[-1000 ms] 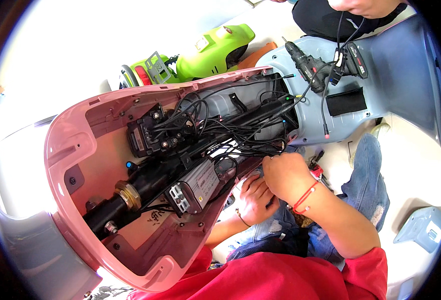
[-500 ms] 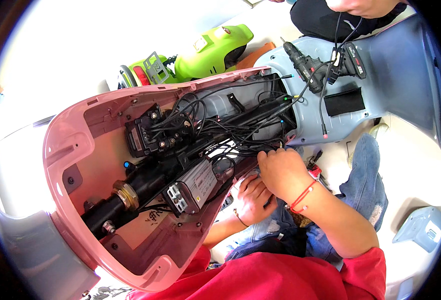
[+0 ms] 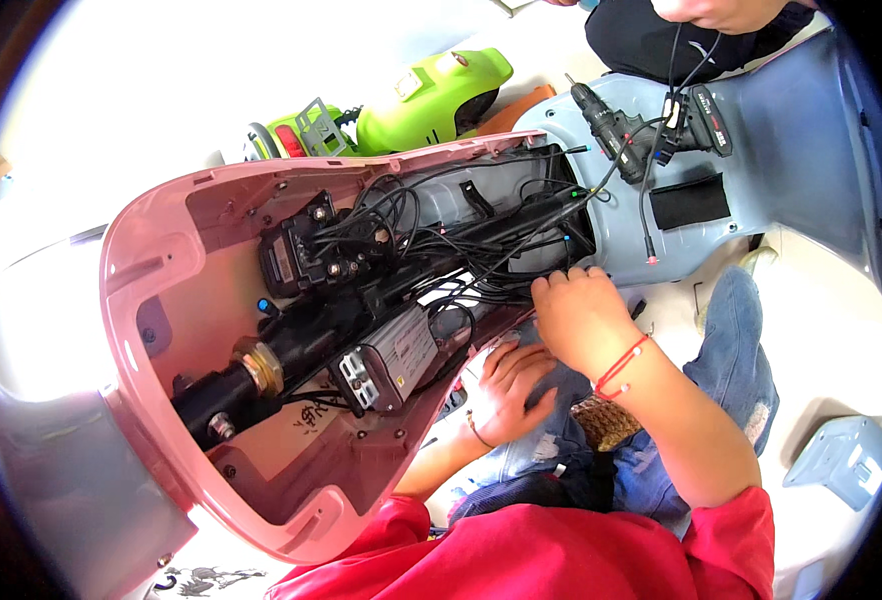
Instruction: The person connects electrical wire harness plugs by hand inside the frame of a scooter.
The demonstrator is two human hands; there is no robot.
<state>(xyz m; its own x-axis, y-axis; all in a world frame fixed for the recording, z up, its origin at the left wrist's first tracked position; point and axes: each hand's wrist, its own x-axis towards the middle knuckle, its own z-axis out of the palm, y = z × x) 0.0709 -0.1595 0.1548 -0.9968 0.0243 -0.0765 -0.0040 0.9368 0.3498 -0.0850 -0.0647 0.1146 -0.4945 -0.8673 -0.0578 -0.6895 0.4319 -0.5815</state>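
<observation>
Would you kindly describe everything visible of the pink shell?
The pink shell is glossy, plastic-looking and hollow, its open side up, rounded and broad at left, narrower toward the right. Its left rim has a pierced flap. Inside sit a black tube, black box, silver box and tangled cables. The right hand and left hand are by its near edge; whether they touch it is hidden.

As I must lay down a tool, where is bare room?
Floor between the jeans leg and the bluish plastic part; also the bluish panel right of the black pad. Crowded: inside the pink shell, among black cables, and around the cordless drill.
</observation>
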